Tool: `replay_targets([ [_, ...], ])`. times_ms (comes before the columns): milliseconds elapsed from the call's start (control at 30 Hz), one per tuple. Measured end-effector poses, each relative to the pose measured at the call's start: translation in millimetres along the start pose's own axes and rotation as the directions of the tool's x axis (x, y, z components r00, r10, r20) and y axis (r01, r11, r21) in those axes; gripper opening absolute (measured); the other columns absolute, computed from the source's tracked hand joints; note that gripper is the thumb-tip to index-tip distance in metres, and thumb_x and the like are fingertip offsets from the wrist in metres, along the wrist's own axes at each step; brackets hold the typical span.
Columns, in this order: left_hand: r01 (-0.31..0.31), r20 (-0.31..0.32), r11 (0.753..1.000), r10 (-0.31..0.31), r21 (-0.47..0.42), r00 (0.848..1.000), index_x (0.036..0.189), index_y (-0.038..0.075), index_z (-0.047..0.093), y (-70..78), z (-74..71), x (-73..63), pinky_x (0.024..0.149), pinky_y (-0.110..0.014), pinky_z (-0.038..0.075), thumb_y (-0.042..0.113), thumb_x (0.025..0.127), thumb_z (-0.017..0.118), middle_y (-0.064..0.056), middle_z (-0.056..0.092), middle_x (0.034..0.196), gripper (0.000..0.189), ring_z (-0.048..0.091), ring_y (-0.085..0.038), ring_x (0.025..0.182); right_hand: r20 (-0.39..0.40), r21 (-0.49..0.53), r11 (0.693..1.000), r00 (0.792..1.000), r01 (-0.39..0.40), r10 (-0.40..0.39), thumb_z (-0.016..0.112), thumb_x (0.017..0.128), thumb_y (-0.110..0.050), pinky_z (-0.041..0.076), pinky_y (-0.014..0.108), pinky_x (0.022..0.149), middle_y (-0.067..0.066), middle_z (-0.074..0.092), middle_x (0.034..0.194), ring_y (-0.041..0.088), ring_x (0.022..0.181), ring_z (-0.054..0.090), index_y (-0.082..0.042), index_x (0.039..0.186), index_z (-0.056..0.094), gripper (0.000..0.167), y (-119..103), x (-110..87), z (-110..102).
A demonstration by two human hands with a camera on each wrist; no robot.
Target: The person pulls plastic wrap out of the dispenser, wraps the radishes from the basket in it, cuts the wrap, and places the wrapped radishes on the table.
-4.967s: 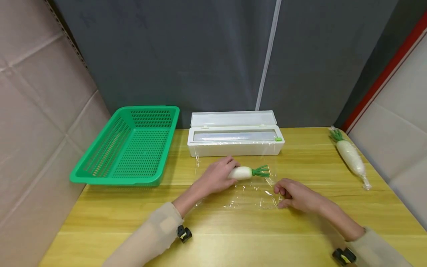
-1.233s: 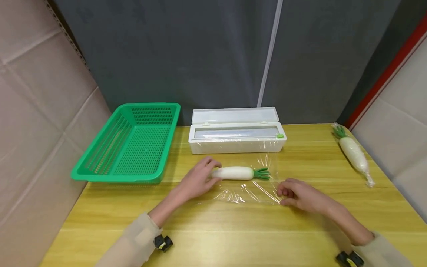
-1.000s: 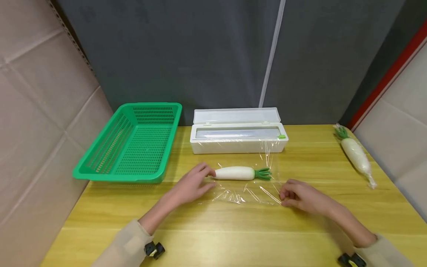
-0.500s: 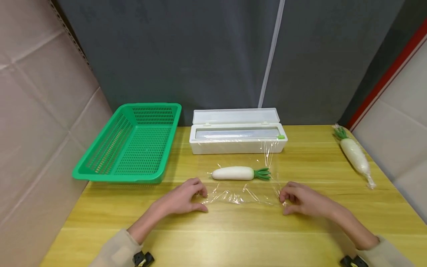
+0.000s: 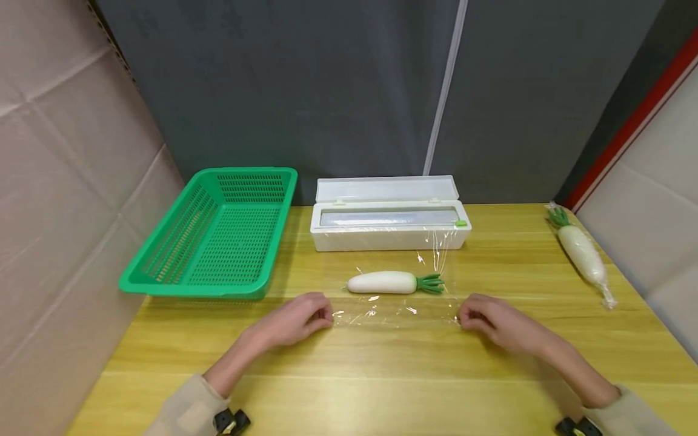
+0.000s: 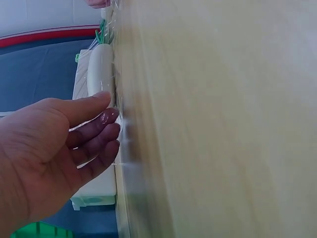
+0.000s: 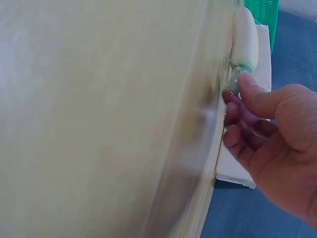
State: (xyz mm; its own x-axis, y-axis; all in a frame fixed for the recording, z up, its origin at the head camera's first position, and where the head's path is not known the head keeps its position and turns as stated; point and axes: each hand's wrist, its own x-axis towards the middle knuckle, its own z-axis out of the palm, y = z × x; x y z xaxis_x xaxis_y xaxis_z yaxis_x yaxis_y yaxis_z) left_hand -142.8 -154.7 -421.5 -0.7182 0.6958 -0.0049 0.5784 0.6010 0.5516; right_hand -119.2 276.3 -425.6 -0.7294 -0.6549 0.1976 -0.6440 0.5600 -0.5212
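A white radish [image 5: 382, 282] with green stalk ends lies sideways on a sheet of cling film [image 5: 392, 318], its leaves pointing right. The film runs from a white cling film dispenser [image 5: 389, 240] behind, its lid raised. My left hand [image 5: 299, 318] pinches the sheet's near left corner between thumb and forefinger. Opposite it, my right hand [image 5: 498, 324] pinches the near right corner. In the right wrist view, clear film [image 7: 233, 79] bunches at the thumb and forefinger tips. The left wrist view has the radish [image 6: 100, 67] just beyond the thumb.
A green plastic basket [image 5: 124, 284] stands at the back left of the wooden table [image 5: 382, 387]. Another radish [image 5: 582, 254], wrapped in film, lies near the right edge. A dark grey panel [image 5: 305, 91] rises behind, with pale walls on both sides.
My left hand has let go of the radish, moved left and toward me, and taken the film's near left corner. The right hand keeps its corner. The near film edge looks straighter.
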Motion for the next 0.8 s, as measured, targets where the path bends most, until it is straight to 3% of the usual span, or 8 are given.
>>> replay_targets([
  [267,0.024,-0.056,0.997,-0.029,-0.074,0.998,0.100,0.006,0.064,0.8,-6.4,-0.5,0.071,-0.022,0.054,0.014,0.101,0.062,0.002,0.066,0.089,0.008,0.060,-0.007,0.077,-0.066,0.102,0.990,0.992,-0.102,0.109,0.066,0.097,-0.005,0.048,0.022,0.056,-0.009,0.061,0.082,0.000,0.068,0.052,-0.014,0.095,0.063,0.010,-7.2,4.3,-1.7],
  [400,0.003,-0.114,0.993,-0.016,-0.114,0.993,0.105,0.002,0.064,2.0,-10.8,1.7,0.070,-0.023,0.055,0.004,0.100,0.062,-0.005,0.068,0.093,0.006,0.063,-0.014,0.080,-0.104,0.104,0.987,0.985,-0.127,0.137,0.069,0.094,-0.001,0.054,0.024,0.061,-0.008,0.067,0.085,0.002,0.072,0.059,-0.012,0.101,0.067,0.013,-9.7,7.0,-2.8],
  [567,-0.027,-0.224,0.996,0.007,-0.086,0.975,0.111,0.001,0.069,2.9,-15.1,4.2,0.077,-0.025,0.056,0.002,0.100,0.060,-0.010,0.070,0.104,0.014,0.065,-0.017,0.089,-0.187,0.052,0.995,0.978,-0.086,0.095,0.072,0.088,0.006,0.057,0.025,0.069,-0.004,0.071,0.094,0.002,0.080,0.063,-0.004,0.111,0.071,0.026,-10.8,11.0,-4.4],
  [800,-0.026,-0.313,0.995,-0.005,-0.096,0.950,0.103,0.005,0.071,1.6,-17.9,10.9,0.069,-0.025,0.053,0.009,0.100,0.063,-0.004,0.068,0.095,0.010,0.058,-0.012,0.080,-0.279,-0.038,0.998,0.959,-0.053,0.040,0.079,0.085,-0.003,0.046,0.022,0.057,-0.013,0.059,0.088,0.001,0.072,0.050,-0.008,0.106,0.076,0.021,-10.4,21.7,-3.4],
])
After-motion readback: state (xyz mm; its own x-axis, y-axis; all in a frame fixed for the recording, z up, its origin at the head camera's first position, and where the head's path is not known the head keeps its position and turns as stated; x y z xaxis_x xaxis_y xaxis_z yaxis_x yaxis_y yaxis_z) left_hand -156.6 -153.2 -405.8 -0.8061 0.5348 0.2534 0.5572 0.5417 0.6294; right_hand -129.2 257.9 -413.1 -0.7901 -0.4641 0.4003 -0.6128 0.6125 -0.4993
